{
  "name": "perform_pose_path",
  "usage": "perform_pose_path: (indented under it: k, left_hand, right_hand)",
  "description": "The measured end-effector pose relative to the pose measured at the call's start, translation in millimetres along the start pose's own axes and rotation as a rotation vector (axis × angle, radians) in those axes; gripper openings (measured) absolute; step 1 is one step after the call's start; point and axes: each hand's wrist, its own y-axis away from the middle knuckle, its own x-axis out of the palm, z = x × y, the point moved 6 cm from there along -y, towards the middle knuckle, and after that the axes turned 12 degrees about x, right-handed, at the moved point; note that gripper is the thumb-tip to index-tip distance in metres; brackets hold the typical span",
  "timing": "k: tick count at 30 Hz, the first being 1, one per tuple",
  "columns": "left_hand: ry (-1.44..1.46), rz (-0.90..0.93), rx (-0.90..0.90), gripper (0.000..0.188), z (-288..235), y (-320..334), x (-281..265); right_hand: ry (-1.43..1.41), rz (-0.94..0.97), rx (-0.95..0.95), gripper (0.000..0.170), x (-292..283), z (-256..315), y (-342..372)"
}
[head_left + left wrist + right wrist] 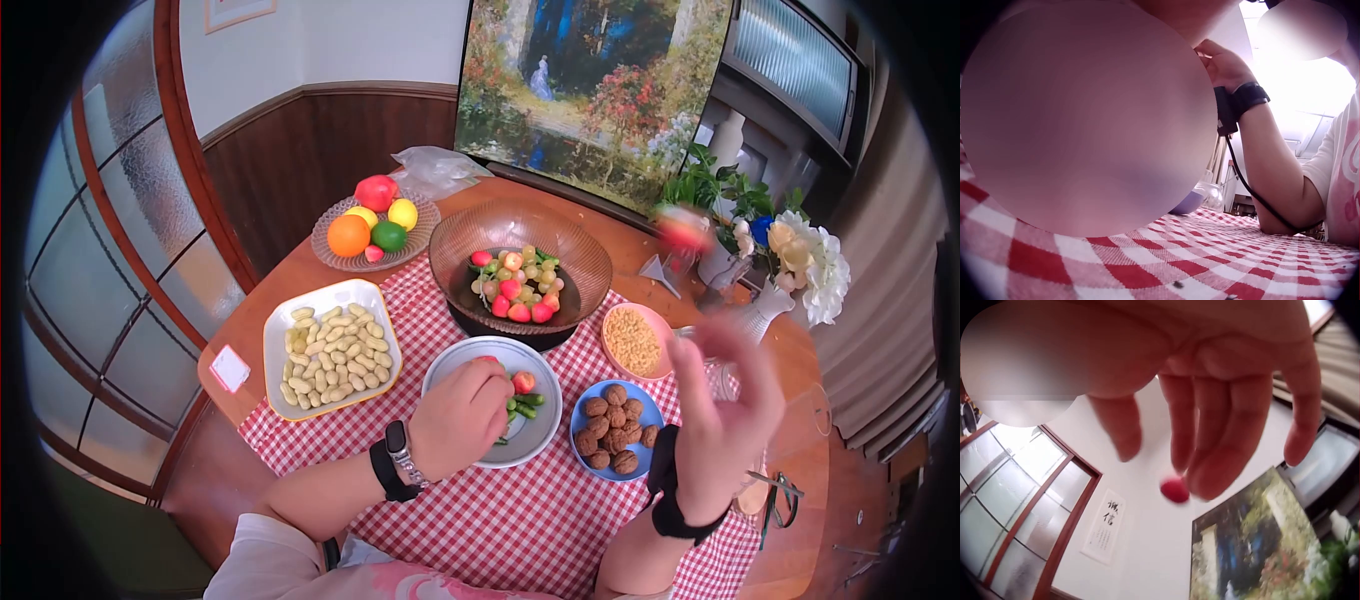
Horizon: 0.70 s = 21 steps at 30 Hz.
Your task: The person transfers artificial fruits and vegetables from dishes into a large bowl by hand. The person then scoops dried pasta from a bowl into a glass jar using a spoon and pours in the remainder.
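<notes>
My left hand [465, 415] reaches down into a white bowl [546, 440] with a grey-blue inside, its fingers bent over the contents. Small green vegetables [522, 405] and a small red fruit [523, 382] show beside it. Another bit of red peeks out past the knuckles; I cannot tell whether the fingers hold anything. Raised over the table's right side, my right hand [730, 420] is blurred, its fingers loosely spread. Just beyond its fingertips a small red fruit [1175, 489] hangs in the air. In the head view, a blurred red fruit [685, 235] appears before the flowers.
A large brown glass bowl [590, 235] holds grapes and red fruits. Around it are a tray of peanuts [335, 355], a fruit plate [325, 240], a blue plate of walnuts [615, 425], a pink bowl of small tan pieces [633, 342], and vases of flowers [800, 250].
</notes>
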Motion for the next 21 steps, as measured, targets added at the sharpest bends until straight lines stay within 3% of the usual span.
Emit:
perform_pose_path:
  k: [1, 3, 5, 12, 17, 21]
  left_hand:
    - [-0.002, -0.001, -0.001, 0.018, 1.4, 1.0, 0.3]
    - [-0.038, 0.027, -0.012, 0.019, 4.8, 3.3, 2.6]
    - [-0.086, 0.057, -0.045, 0.021, 4.4, 5.5, 3.6]
    - [-0.235, 0.221, -0.147, 0.035, 5.9, 7.7, 6.0]
    - [-0.249, 0.295, -0.185, 0.032, 10.3, 12.3, 11.1]
    - [-0.236, 0.329, -0.188, 0.029, 12.8, 15.0, 14.5]
  right_hand:
    - [0.063, 0.179, 0.172, 0.012, 7.7, -21.0, 1.3]
    - [-0.097, -0.128, 0.095, 0.008, -2.1, 0.8, 0.9]
    - [-0.307, -0.178, 0.198, 0.013, -14.6, 10.0, 8.0]
    - [-0.282, -0.100, 0.130, 0.015, -11.4, 10.1, 10.3]
    - [-0.158, -0.020, 0.055, 0.012, -6.5, 13.0, 10.7]
    - [-0.232, -0.021, 0.137, 0.011, -3.0, 13.6, 12.8]
